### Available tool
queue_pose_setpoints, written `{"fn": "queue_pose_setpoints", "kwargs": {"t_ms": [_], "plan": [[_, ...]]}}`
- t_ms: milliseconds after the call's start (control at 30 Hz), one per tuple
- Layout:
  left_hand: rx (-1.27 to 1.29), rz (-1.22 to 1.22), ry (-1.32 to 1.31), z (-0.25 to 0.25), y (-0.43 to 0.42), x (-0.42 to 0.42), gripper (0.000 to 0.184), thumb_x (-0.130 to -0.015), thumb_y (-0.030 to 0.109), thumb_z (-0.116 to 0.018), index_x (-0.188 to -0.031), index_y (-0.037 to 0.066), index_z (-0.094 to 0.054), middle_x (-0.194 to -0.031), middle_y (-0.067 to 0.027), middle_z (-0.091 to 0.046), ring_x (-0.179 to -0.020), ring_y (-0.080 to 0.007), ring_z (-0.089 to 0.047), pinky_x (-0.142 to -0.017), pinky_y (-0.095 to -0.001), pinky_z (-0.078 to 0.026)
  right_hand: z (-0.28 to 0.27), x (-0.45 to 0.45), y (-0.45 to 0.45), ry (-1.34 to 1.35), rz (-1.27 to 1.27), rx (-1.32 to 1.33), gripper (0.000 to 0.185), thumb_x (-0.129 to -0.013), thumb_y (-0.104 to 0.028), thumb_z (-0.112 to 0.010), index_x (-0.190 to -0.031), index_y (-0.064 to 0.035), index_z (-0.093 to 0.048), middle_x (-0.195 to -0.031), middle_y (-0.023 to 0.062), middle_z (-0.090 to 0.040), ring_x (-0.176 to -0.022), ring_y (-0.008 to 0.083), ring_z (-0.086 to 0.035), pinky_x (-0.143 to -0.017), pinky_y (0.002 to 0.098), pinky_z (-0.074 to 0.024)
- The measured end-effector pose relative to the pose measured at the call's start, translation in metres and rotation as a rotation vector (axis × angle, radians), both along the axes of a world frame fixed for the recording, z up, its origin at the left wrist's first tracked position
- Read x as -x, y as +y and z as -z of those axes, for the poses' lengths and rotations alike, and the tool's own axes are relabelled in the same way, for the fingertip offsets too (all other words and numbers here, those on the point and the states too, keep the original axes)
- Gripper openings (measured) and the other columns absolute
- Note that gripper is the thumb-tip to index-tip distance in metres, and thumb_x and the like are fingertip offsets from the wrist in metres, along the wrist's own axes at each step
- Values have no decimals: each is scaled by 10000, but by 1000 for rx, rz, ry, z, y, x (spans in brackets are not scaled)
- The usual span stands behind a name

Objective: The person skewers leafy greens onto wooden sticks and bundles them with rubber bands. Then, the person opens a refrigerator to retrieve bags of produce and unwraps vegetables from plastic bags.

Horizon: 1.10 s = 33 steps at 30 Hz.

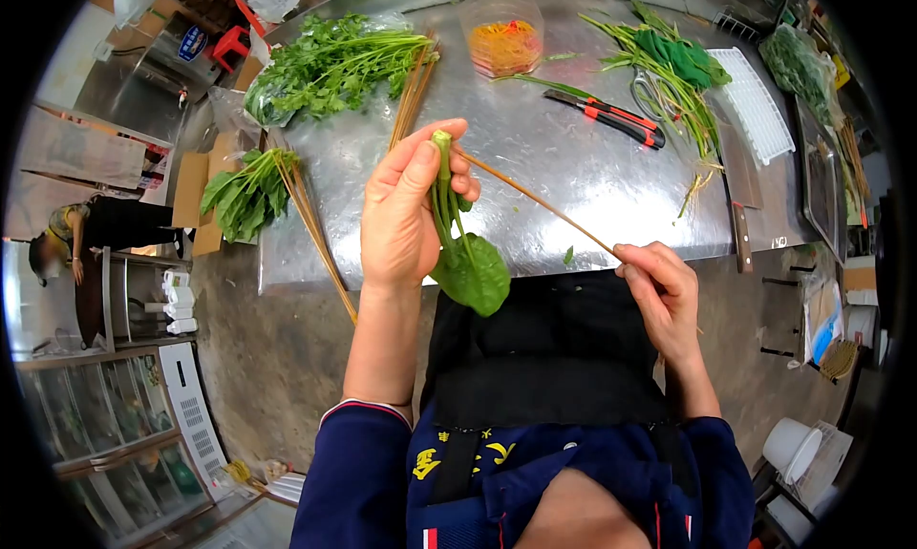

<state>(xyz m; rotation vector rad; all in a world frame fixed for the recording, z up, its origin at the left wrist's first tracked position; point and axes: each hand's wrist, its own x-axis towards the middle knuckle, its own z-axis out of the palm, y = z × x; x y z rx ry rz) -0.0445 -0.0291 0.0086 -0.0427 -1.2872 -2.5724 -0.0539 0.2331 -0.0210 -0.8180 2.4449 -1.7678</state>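
Before me spreads the metal surface (592, 177). The frilly green bunch (334, 67) lies across its far left; a smaller leafy bunch (248, 200) with sticks sits at the left edge. My left hand (409, 191) is curled, thumb and fingers closed around the stems of a leafy sprig (475, 274), whose broad leaf hangs below my fingers near the surface's front edge. My right hand (664, 286) pinches one end of a thin stick (544, 205), which slants up to my left fingers; whether its tip enters the stems I cannot tell.
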Motion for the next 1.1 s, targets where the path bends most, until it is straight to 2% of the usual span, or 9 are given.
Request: {"fn": "queue_pose_setpoints", "kwargs": {"t_ms": [200, 500, 800, 900, 1100], "plan": [[-67, 108, 2, 3, -3, 1, 322, -896, 180, -501, -1100, -69, -516, -787, -67, -536, -680, -124, -456, -586, -268, -372, 1, -2, 4, -12, 4, 18, 243, -779, 75, -552, -992, -8, -633, -713, 53, -559, -621, 106, -512, -552, 211, -379], [-136, 170, 6, 1, -4, 1, 285, -892, 196, -509, -1031, -51, -527, -775, -49, -538, -661, -105, -441, -570, -244, -345, 0, 1, 7, -9, -3, 35, 249, -775, 77, -556, -992, -11, -640, -709, 41, -559, -613, 92, -495, -535, 207, -367], [-88, 130, -36, -1, -1, 0, 279, -892, 190, -511, -1019, -58, -531, -756, -55, -540, -638, -107, -443, -563, -245, -345, 2, 1, 9, -2, 9, 20, 252, -769, 84, -562, -988, -11, -643, -722, 44, -569, -622, 98, -499, -539, 209, -375], [-1, 80, -17, -2, 0, -1, 278, -899, 187, -501, -1014, -62, -544, -745, -64, -552, -633, -109, -451, -555, -251, -349, -1, 0, 8, 12, 5, 9, 254, -765, 85, -568, -988, -10, -643, -734, 49, -579, -638, 105, -517, -554, 211, -388], [-17, 124, -41, 1, 0, -3, 273, -908, 174, -484, -1014, -68, -550, -721, -74, -561, -620, -116, -457, -550, -257, -361, 0, -2, 10, 17, 5, 14, 259, -754, 94, -573, -981, -8, -646, -752, 58, -592, -658, 112, -538, -574, 213, -404]]}}
